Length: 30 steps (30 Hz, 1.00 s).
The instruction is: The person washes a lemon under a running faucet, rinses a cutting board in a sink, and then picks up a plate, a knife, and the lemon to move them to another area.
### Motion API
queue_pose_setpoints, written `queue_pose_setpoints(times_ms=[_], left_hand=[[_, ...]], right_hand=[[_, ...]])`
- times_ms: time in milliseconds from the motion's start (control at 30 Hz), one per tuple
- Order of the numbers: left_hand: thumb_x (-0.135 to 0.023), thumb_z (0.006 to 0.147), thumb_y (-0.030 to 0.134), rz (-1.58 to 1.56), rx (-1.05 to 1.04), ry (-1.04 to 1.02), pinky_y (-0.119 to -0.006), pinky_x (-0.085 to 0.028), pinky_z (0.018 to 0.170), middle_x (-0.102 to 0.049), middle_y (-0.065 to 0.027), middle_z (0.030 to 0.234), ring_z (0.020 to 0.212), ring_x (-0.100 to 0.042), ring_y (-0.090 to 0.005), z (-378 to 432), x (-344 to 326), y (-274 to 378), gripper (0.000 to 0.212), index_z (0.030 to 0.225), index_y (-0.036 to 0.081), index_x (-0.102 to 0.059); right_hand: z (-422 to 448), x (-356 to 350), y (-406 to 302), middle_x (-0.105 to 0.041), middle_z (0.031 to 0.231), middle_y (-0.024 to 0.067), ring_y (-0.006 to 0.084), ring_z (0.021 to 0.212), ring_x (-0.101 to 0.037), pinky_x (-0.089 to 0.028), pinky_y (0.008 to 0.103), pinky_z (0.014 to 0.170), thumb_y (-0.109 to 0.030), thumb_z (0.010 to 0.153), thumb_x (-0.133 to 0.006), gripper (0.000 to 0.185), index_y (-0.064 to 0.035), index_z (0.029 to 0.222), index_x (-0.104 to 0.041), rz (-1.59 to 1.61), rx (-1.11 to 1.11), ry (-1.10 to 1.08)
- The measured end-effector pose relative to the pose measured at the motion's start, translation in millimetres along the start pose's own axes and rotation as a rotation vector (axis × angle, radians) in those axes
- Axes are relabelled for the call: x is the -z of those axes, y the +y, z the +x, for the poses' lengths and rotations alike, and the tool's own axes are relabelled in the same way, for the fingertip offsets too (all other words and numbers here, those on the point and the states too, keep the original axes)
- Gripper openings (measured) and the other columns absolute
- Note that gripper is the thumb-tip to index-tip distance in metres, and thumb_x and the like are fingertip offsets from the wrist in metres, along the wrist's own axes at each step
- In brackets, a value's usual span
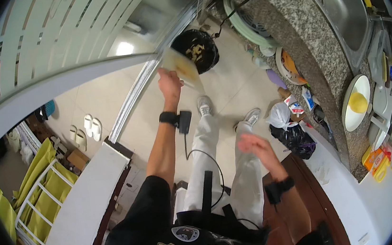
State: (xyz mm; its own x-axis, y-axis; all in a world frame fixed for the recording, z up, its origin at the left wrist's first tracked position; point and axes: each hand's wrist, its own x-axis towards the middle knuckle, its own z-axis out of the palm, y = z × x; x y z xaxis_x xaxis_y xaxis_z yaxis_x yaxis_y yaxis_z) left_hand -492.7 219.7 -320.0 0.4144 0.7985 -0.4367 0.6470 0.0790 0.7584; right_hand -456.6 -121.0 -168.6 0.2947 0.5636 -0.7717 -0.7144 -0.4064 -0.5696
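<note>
My left hand [170, 85] grips the edge of a pale, translucent cutting board [180, 64]. Yellowish residue marks the board, which is tilted and blurred by motion. It overlaps the rim of a trash bin lined with a black plastic bag [212, 58]. Inside the bin lie pale scraps, perhaps peelings [195, 52]. My right hand [258, 148] hangs in the air before my right leg, blurred, with nothing seen in it. On the granite counter to the right, a white plate [350, 122] bears a round yellow peeled vegetable or fruit [357, 102].
A glass door [65, 35] and its metal floor track [139, 92] are at the left. A steel sink [345, 6] is set in the counter [318, 27]. Tied plastic bags [290, 137] stand at right. A cleaver [379, 128] lies beyond the plate. Slippers [92, 128] lie left.
</note>
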Motion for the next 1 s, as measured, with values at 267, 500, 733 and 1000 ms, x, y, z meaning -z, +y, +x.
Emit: queue_pose_setpoints(times_ms=[267, 500, 733, 1000], left_hand=[[-0.042, 0.094, 0.006, -0.142, -0.011, -0.043, -0.033, -0.056, 0.048, -0.057, -0.0128, 0.071, 0.058, -0.064, -0.0225, -25, 16, -9, 0.014, 0.102, -0.001, -0.033], [-0.045, 0.099, 0.019, -0.38, 0.123, -0.111, -0.032, -0.059, 0.054, -0.058, -0.0122, 0.081, 0.068, -0.067, -0.0253, -107, 101, 19, 0.035, 0.126, 0.001, -0.03], [-0.045, 0.099, 0.022, -0.484, 0.184, -0.065, -0.035, -0.059, 0.06, -0.057, -0.0095, 0.081, 0.072, -0.067, -0.0251, -181, 172, 64, 0.031, 0.123, 0.005, -0.036], [-0.043, 0.099, 0.02, -0.614, 0.231, -0.074, -0.035, -0.059, 0.057, -0.057, -0.0103, 0.078, 0.071, -0.067, -0.0254, -226, 202, 59, 0.026, 0.12, 0.005, -0.036]], right_hand=[[-62, 4, 38, -0.064, 0.109, 0.0124, 0.0198, 0.099, -0.062, -0.048, 0.0318, 0.09, 0.007, 0.086, -0.042, 0.038, 0.0021, 0.122, -0.054, 0.065, -0.061, 0.04], [-57, -22, -17, -0.064, 0.103, 0.009, 0.0153, 0.093, -0.061, -0.047, 0.0276, 0.086, 0.01, 0.087, -0.04, 0.034, 0.002, 0.115, -0.057, -0.221, 0.198, 0.064], [-10, -69, -99, -0.064, 0.104, 0.011, 0.0215, 0.093, -0.062, -0.048, 0.0284, 0.084, 0.013, 0.082, -0.041, 0.034, 0.0014, 0.107, -0.063, -0.582, 0.438, 0.045], [23, -109, -116, -0.061, 0.121, 0.0089, 0.028, 0.115, -0.055, -0.048, 0.0368, 0.093, 0.015, 0.07, -0.049, 0.045, -0.0006, 0.109, -0.066, -0.896, 0.949, -0.076]])
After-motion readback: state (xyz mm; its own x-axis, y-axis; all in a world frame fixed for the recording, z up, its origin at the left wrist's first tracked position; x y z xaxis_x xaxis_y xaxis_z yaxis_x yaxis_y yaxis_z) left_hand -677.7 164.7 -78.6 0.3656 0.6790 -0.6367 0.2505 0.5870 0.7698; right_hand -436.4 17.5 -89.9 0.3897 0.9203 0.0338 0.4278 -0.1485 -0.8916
